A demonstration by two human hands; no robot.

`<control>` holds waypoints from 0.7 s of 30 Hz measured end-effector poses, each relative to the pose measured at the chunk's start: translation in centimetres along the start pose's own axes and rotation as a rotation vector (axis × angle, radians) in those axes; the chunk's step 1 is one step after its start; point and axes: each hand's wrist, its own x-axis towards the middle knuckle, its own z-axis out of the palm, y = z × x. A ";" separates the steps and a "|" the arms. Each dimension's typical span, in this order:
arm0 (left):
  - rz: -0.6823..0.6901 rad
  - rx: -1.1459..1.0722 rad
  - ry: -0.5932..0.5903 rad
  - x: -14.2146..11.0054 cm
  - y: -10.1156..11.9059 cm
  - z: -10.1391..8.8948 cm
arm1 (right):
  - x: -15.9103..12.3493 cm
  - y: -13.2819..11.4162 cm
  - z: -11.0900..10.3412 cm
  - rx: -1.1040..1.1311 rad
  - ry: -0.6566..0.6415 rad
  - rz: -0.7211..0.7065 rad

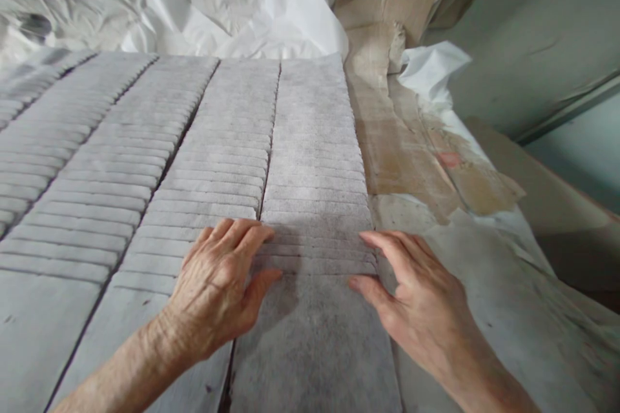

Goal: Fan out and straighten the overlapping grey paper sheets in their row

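Note:
Thin grey sheets [317, 168], fabric-like or papery, overlap like shingles in a long column in front of me. I cannot tell their exact kind. On the column's left side, my left hand [220, 281] is open, thumb apart from curved fingers, its tips over the sheets. Facing it at the right edge, my right hand [419, 290] is open too, with thumb and fingertips over the sheet edges. Neither hand visibly grips a sheet, though contact is hard to judge. The nearest sheet [314, 355] lies flat between my forearms.
More columns of overlapping grey sheets [104, 200] run alongside to the left, split by narrow dark gaps. Crumpled white sheeting [300, 6] lies behind them. Worn brown cardboard [387, 155] and a pale cover [489, 284] are on the right, with a wall [542, 26] beyond.

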 end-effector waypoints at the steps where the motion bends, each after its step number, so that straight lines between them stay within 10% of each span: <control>1: -0.021 -0.024 -0.031 0.2 0.0 0.0 | 0.3 0.1 0.0 0.004 -0.037 0.028; 11: -0.304 -0.068 -0.213 0.7 0.3 -0.6 | 1.0 -1.2 -0.8 0.170 -0.358 0.656; 21: -0.272 -0.146 -0.163 0.3 -0.1 -0.2 | -0.6 -1.6 -0.7 0.408 -0.156 0.604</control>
